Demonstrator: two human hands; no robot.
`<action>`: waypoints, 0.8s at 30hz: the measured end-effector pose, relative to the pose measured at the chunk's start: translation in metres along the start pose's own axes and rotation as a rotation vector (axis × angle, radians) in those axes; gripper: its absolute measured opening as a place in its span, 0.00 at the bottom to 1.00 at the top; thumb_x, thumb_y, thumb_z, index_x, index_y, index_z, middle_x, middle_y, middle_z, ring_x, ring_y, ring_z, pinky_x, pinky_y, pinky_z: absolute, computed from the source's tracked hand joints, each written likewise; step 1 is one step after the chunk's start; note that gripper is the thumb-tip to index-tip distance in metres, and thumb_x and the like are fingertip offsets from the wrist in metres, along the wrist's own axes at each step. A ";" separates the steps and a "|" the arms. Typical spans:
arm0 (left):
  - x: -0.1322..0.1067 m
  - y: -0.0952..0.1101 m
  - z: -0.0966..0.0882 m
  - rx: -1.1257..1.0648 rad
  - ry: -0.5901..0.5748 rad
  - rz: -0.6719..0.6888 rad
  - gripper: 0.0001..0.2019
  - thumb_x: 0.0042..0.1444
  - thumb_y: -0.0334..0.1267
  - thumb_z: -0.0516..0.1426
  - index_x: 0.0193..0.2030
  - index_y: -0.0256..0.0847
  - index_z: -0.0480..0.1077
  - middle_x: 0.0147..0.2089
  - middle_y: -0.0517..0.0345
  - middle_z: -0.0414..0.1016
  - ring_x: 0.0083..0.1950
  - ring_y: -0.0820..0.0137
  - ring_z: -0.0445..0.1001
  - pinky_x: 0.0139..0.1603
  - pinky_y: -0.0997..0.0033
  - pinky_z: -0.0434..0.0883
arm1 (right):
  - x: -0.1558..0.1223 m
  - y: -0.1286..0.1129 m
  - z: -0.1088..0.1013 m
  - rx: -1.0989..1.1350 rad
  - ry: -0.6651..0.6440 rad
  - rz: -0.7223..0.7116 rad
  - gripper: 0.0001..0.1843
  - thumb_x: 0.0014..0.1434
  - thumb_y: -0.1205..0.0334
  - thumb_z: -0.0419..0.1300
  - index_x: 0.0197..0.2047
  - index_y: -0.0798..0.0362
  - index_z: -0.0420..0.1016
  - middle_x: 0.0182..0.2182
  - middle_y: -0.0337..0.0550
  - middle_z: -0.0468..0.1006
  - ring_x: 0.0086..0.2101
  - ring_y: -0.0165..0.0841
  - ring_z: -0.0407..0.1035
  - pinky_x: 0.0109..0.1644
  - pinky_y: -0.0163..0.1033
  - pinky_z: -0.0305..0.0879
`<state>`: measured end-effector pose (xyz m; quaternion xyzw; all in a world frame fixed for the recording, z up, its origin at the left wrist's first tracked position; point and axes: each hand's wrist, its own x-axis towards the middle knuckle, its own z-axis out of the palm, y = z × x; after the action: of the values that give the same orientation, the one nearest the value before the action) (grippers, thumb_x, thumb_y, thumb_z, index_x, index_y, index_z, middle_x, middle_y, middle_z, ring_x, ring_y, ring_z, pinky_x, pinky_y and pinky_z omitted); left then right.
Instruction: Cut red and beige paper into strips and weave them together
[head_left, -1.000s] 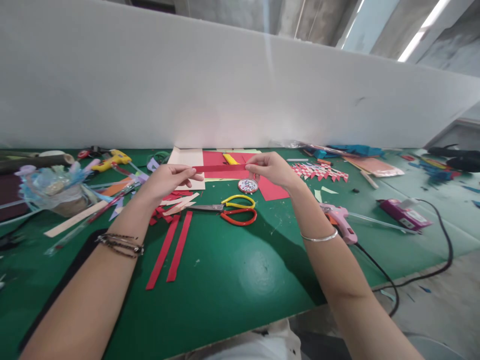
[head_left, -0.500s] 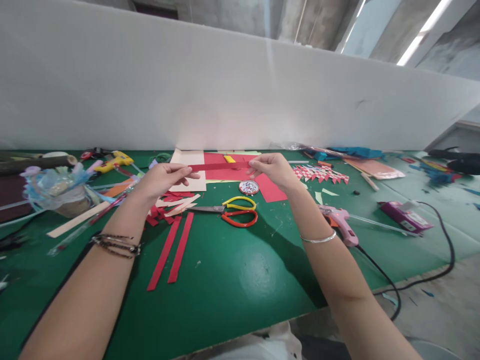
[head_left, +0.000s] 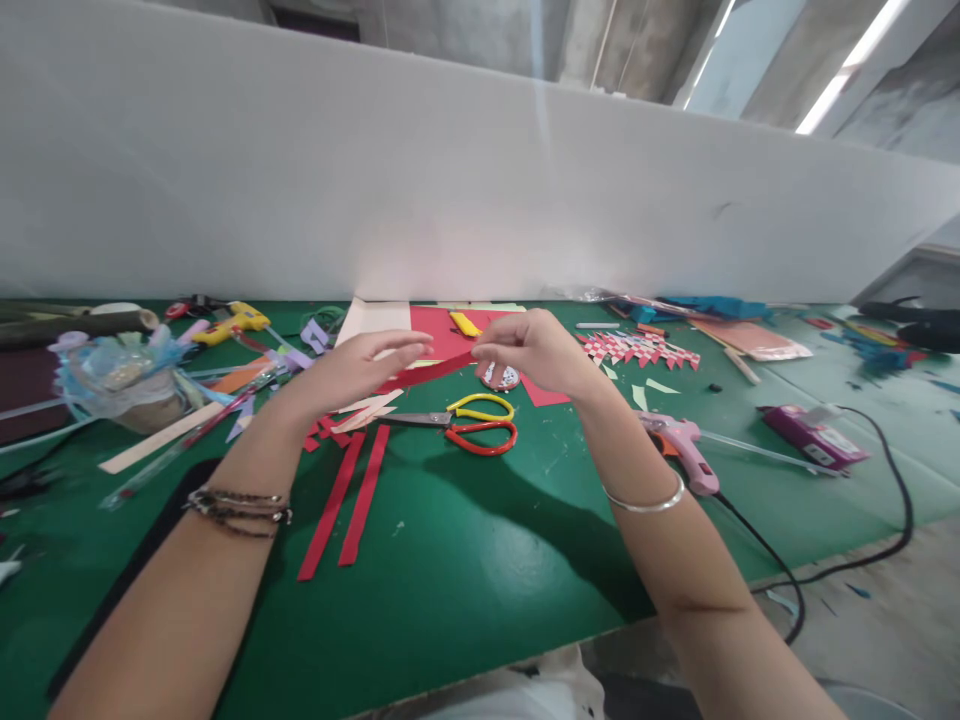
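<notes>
My right hand (head_left: 529, 350) pinches one end of a red paper strip (head_left: 439, 370) above the table. The strip slopes down to the left, and its other end passes under my left hand (head_left: 367, 362). That left hand hovers with fingers stretched out and apart, not visibly gripping the strip. Below the hands lie scissors (head_left: 480, 437) with one yellow and one red handle loop. Two more red paper strips (head_left: 363, 500) lie side by side left of the scissors. Red and cream paper scraps (head_left: 367, 412) are heaped by the blades.
Behind the hands are red paper sheets (head_left: 433, 322), a yellow cutter (head_left: 465, 324) and a round dish of small beads (head_left: 510, 379). Woven red-and-white paper (head_left: 637, 348) and a pink glue gun (head_left: 684, 450) with a cord lie right. A yellow glue gun (head_left: 232, 323) lies left.
My left hand has opened from its pinch on the strip's left end. That end has dropped lower, and my right hand has moved slightly left with the strip.
</notes>
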<state>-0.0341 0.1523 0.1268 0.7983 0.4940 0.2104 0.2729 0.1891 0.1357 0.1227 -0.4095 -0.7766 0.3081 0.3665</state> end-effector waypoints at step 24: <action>-0.012 0.014 0.005 -0.189 -0.371 -0.020 0.16 0.52 0.54 0.50 0.31 0.44 0.69 0.20 0.63 0.57 0.21 0.74 0.59 0.20 0.77 0.62 | -0.001 0.003 -0.006 -0.101 -0.122 -0.016 0.16 0.57 0.55 0.52 0.23 0.55 0.63 0.17 0.35 0.67 0.19 0.23 0.60 0.24 0.30 0.55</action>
<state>-0.0269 0.1354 0.1309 0.7891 0.4212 0.1024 0.4352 0.1958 0.1371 0.1233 -0.4016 -0.8152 0.2900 0.3000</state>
